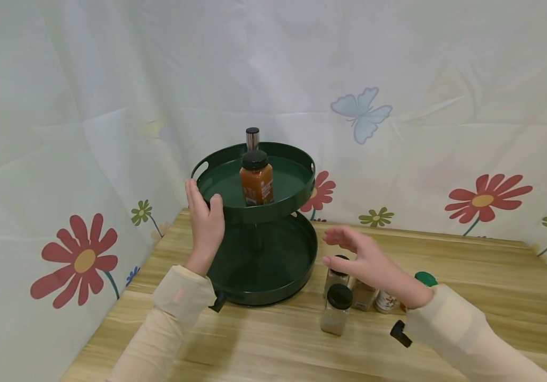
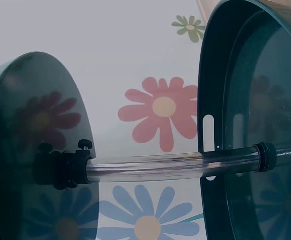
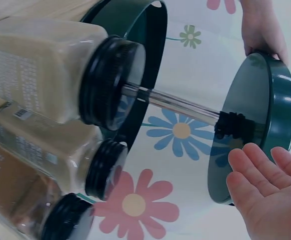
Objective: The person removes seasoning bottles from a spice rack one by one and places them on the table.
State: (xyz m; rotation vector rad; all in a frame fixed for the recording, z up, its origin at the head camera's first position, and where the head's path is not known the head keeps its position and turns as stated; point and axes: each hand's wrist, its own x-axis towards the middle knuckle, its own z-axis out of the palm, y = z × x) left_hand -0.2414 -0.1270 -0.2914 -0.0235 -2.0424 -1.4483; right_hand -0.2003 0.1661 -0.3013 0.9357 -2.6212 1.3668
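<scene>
A dark green two-tier round tray stand has its upper tray above its lower tray, joined by a metal pole. My left hand rests against the upper tray's left rim, its fingers straight. On that tray stands an orange-brown spice jar with a black lid. Over the jars on the table hovers my right hand, fingers spread and slightly bent, holding nothing. Below it are a pale spice jar, a second pale jar and a brown spice jar, all black-lidded.
A small white-labelled bottle and a green-capped container stand to the right of the jars, partly hidden by my right forearm. The wooden table meets a flower-printed curtain at its back and left.
</scene>
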